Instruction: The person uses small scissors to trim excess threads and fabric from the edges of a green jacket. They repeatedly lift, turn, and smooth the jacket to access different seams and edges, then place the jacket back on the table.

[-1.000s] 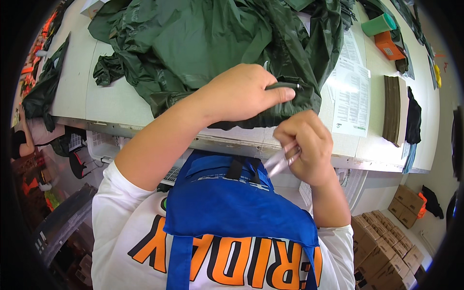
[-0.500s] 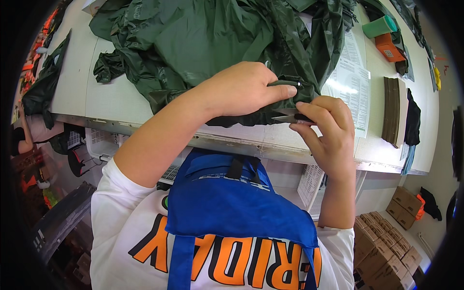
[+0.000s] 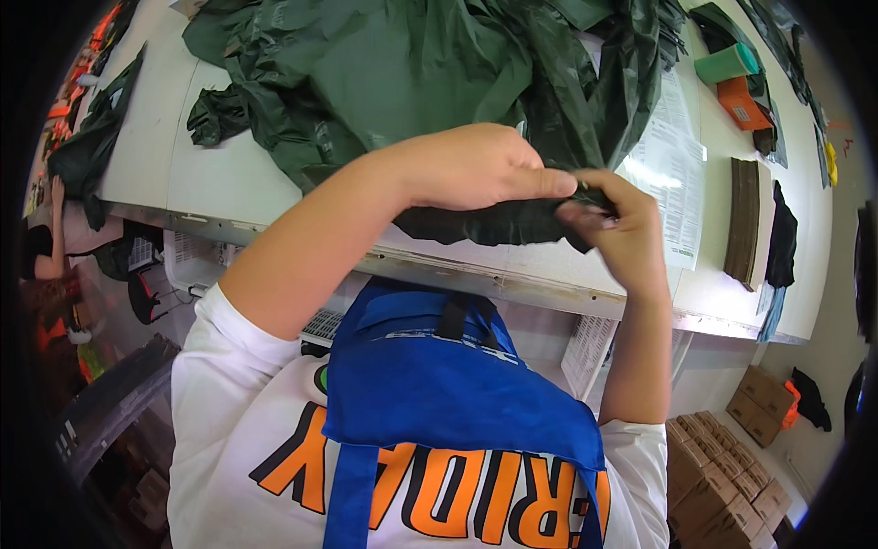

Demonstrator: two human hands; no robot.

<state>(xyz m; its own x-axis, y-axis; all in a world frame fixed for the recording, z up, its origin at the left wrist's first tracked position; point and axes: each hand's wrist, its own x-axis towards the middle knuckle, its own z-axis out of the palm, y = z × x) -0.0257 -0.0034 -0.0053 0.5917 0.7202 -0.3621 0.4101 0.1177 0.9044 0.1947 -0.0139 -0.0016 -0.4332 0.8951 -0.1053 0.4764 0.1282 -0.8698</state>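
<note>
Pinching together at the front edge of the white worktable (image 3: 229, 183), the fingertips of the left hand (image 3: 476, 165) and right hand (image 3: 622, 233) clamp one gathered fold of a dark green plastic garment (image 3: 412, 73). From that fold the garment spreads away over the far tabletop, leaving bare surface toward the left. Printed sheets (image 3: 672, 156) lie just beside the right hand, with a brown cardboard stack (image 3: 745, 220) farther right.

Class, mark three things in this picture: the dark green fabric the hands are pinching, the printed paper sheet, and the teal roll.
dark green fabric (image 3: 412, 73), head view, on its broad crumpled middle.
printed paper sheet (image 3: 672, 174), head view, on its bare centre.
teal roll (image 3: 725, 64), head view, on its side.
</note>
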